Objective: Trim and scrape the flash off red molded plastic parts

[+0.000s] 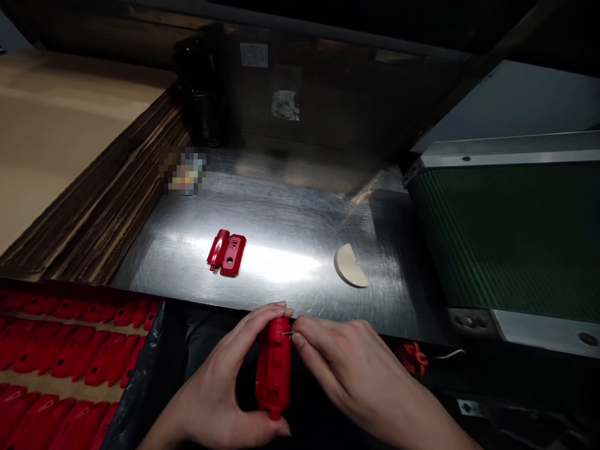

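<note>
1. Before the near edge of the worktop (290, 206), a red part (280, 375) is held in the left hand (218, 381), spanned between fingers at its far end and thumb at its near end.
2. By the right hand (349, 356), a thin metal piece (287, 333) is pinched in thumb and fingertips, against the red part's far end; whether it is seated there cannot be told.
3. The step in hand is judged to be close work with that piece; a steady left grip and a fine, aligned pinch seem called for next.
4. Beyond the hands, two red pieces (233, 257) are laid side by side, with a pale half-round block (349, 269) to their right.
5. Farther out, the worktop is flanked by stacked cardboard (112, 156) and rowed red parts (65, 356) on the left, and a green conveyor belt (510, 237) on the right.
</note>
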